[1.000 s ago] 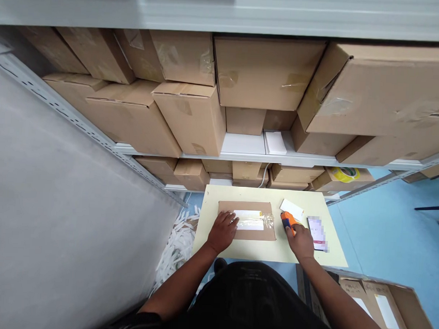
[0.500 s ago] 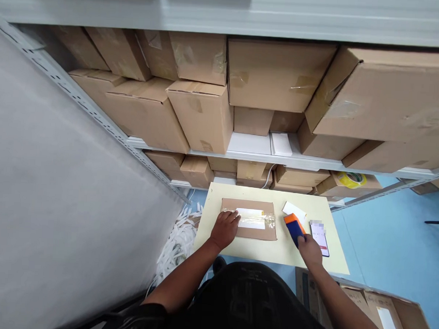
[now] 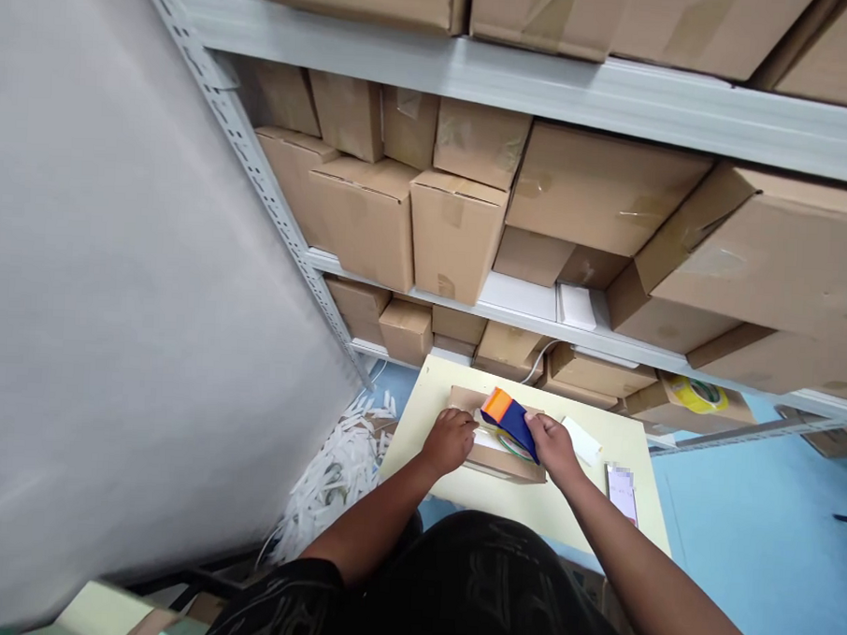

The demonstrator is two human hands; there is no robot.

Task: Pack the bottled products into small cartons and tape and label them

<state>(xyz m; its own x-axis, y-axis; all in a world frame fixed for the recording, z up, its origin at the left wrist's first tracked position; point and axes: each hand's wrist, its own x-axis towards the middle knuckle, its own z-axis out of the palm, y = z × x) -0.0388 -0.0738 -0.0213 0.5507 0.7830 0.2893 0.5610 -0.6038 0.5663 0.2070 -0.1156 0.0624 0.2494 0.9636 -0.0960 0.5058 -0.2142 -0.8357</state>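
A small brown cardboard box (image 3: pixel 505 468) with a white label on top lies on the pale yellow table (image 3: pixel 408 438). My left hand (image 3: pixel 450 442) has its fingers curled over the box's left end and holds it. My right hand (image 3: pixel 553 445) is closed around a blue and orange tape dispenser (image 3: pixel 507 420), tilted over the middle of the box. Part of the tape roll shows under the dispenser. The hands and the dispenser hide much of the box top.
To the right on the table lie a white card (image 3: pixel 582 440) and a phone (image 3: pixel 621 493). Behind stands a metal shelf (image 3: pixel 476 72) full of cardboard boxes, with a yellow tape roll (image 3: pixel 701 395) on one. White paper strips (image 3: pixel 332 473) are heaped on the floor at left.
My right hand has brought the tape dispenser left from beside the phone to above the box. My left hand stays at the box's left end, fingers now more curled. The view has tilted.
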